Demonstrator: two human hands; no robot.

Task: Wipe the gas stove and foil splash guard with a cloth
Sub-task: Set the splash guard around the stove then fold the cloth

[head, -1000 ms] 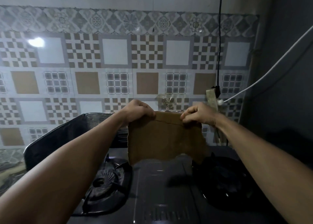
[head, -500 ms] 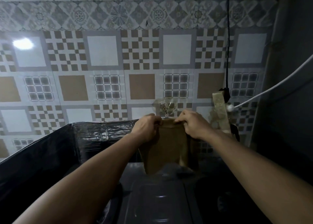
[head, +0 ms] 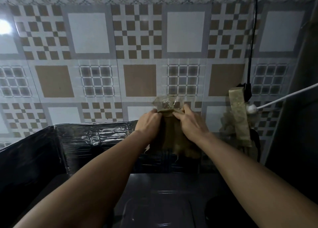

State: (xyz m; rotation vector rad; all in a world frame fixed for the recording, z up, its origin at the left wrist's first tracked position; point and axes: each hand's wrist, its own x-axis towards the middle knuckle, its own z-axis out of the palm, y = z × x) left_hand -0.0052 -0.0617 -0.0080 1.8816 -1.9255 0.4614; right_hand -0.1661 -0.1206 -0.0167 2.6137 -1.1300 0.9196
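Cloth up at the wall hook, both hands on it — looks like hanging it up, or lifting it off.

Nearest, the stove lies dark below the forearms; behind it the foil guard lines the back and left edges. Left hand and right hand each pinch the cloth at its top, in front of the guard's back panel, under a clear hook. Next move needs the top edge seated or freed cleanly. Right, a hanging rag and cables crowd the corner.
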